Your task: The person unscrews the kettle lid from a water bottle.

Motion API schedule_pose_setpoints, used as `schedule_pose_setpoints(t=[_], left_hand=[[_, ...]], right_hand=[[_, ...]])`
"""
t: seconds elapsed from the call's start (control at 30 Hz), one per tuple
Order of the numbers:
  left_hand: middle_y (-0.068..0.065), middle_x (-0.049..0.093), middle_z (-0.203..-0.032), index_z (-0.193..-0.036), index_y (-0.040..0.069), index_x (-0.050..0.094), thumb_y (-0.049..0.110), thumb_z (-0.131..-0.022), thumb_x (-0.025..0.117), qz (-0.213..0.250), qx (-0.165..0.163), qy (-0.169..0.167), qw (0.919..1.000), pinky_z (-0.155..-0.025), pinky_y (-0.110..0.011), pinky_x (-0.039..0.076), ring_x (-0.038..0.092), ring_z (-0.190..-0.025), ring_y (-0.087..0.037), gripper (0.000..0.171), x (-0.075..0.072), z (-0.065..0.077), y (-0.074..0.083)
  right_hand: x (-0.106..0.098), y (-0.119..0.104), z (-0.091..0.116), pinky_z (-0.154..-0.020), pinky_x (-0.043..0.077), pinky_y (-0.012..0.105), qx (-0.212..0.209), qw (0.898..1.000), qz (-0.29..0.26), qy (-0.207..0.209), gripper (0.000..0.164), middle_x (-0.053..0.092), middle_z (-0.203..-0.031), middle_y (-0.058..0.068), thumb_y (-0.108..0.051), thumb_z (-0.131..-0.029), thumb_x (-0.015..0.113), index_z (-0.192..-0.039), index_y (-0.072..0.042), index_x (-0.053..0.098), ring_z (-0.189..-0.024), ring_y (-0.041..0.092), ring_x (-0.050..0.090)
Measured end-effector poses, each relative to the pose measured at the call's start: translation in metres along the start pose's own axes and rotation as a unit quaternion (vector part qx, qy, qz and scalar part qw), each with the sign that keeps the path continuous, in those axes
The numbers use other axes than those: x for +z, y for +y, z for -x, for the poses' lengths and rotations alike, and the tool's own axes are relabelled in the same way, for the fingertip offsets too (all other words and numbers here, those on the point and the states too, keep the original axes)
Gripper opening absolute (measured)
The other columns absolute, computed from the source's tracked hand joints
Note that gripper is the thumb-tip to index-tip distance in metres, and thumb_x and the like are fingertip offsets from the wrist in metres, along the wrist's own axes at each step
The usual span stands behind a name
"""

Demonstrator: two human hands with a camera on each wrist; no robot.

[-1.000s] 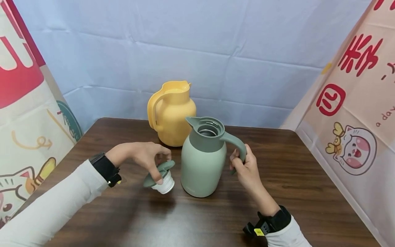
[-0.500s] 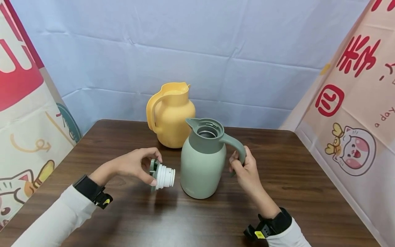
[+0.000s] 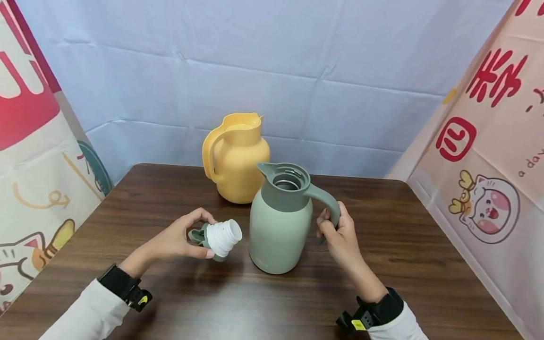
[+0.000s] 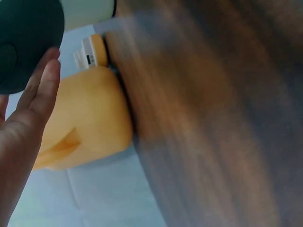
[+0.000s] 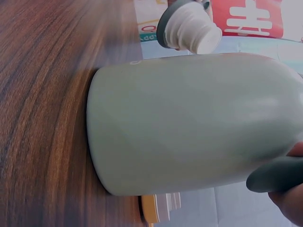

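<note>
In the head view my left hand holds a green jug lid by its rim, off the table. Its white threaded stopper tilts up toward the right. Just right of it stands a green thermos jug, upright on the table, its mouth uncovered. My right hand grips the jug's handle. From the left wrist the dark green top of the lid shows against the fingers. The right wrist view has the stopper beyond the jug body, with the handle's lower end near my fingers.
Behind the green jug stands a yellow jug, handle to the left. A yellow lid with a white stopper rests on the table beside it, hidden from the head view. Cloth hangings surround the brown wooden table.
My left hand has drawn left and a little down, turning the lid so its stopper swings from pointing down to pointing up and right. The right hand and green jug stay in place.
</note>
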State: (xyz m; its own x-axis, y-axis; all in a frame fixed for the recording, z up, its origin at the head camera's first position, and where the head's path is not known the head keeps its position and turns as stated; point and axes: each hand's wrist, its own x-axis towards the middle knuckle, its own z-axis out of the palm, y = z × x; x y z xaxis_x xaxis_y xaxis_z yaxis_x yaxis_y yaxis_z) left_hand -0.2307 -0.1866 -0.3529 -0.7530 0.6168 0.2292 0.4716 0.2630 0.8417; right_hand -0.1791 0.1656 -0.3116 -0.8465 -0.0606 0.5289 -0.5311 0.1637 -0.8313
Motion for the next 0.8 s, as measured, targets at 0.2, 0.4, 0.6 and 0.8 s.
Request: schedule_pose_setpoints(t=[0.2, 0.4, 0.6, 0.8], left_hand=[[-0.005, 0.057, -0.119, -0.106, 0.009, 0.052, 0.01, -0.067, 0.084, 0.048, 0.009, 0.039, 0.998, -0.082, -0.031, 0.046, 0.055, -0.105, -0.024, 0.05, 0.007, 0.006, -0.013], [-0.01, 0.053, -0.122, -0.103, 0.006, 0.048, 0.005, -0.064, 0.085, 0.102, -0.035, 0.074, 0.9915, -0.085, -0.029, 0.043, 0.055, -0.106, -0.027, 0.053, 0.015, 0.009, -0.021], [-0.01, 0.054, -0.122, -0.11, 0.006, 0.047, 0.005, -0.067, 0.083, 0.118, -0.066, 0.095, 0.9862, -0.093, -0.03, 0.033, 0.052, -0.108, -0.026, 0.056, 0.021, 0.01, -0.023], [-0.015, 0.058, -0.113, -0.113, 0.003, 0.045, 0.003, -0.067, 0.082, 0.159, -0.086, 0.099, 0.9785, -0.086, -0.03, 0.041, 0.055, -0.102, -0.025, 0.058, 0.025, 0.009, -0.026]], right_hand=[[0.0, 0.0, 0.0, -0.049, 0.036, 0.031, -0.001, 1.0, 0.0, 0.001, 0.014, 0.042, -0.063, 0.013, 0.02, -0.085, 0.038, -0.083, 0.006, 0.036, -0.052, 0.025, 0.043], [0.001, -0.002, 0.0, -0.049, 0.035, 0.031, -0.008, 1.0, 0.004, 0.0, 0.014, 0.042, -0.062, 0.013, 0.019, -0.085, 0.037, -0.083, 0.006, 0.036, -0.052, 0.024, 0.043], [0.001, -0.002, -0.001, -0.048, 0.034, 0.032, -0.017, 1.0, 0.002, -0.003, 0.014, 0.042, -0.061, 0.013, 0.02, -0.085, 0.036, -0.083, 0.006, 0.036, -0.052, 0.024, 0.042], [0.0, 0.005, -0.001, -0.048, 0.035, 0.03, -0.018, 1.0, 0.002, 0.0, 0.014, 0.042, -0.061, 0.013, 0.02, -0.085, 0.036, -0.083, 0.006, 0.037, -0.051, 0.024, 0.042]])
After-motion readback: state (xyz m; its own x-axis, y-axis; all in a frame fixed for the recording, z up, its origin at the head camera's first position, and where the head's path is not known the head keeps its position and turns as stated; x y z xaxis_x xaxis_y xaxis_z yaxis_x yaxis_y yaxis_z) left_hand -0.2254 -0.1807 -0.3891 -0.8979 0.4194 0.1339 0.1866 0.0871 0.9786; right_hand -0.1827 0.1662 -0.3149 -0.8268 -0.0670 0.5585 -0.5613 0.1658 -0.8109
